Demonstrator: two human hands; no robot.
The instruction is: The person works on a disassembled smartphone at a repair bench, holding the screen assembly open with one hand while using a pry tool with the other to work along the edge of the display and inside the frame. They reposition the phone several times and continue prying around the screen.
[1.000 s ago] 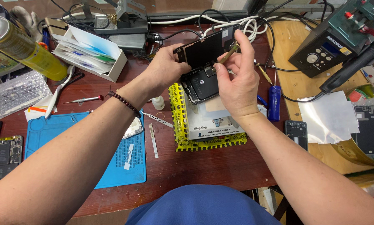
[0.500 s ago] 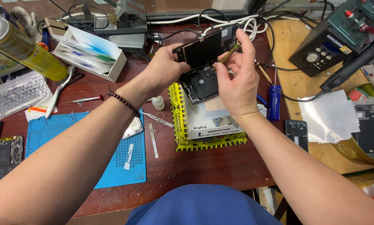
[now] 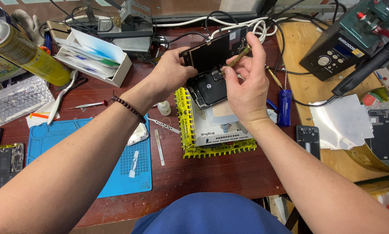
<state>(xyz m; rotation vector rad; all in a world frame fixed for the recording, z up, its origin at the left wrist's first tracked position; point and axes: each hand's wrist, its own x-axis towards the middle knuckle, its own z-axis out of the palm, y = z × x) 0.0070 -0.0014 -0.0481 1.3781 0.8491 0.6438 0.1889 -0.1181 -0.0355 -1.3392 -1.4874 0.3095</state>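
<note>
An opened smartphone (image 3: 209, 89) lies on a white box wrapped in yellow tape (image 3: 211, 134), its dark screen panel (image 3: 214, 52) lifted up at the far side. My left hand (image 3: 170, 73) grips the left edge of the raised screen. My right hand (image 3: 246, 82) pinches a slim brass-coloured tool (image 3: 237, 56) whose tip points down into the phone's insides near the hinge of the screen.
A blue work mat (image 3: 86, 151) with small parts lies at the left. A yellow spray can (image 3: 25, 52), a white tray of papers (image 3: 92, 58), a blue screwdriver (image 3: 284, 106), a soldering station (image 3: 346, 43), loose phones (image 3: 382, 134) and cables (image 3: 246, 24) surround the box.
Both hands stay on the phone; the right hand with the tool has shifted only slightly.
</note>
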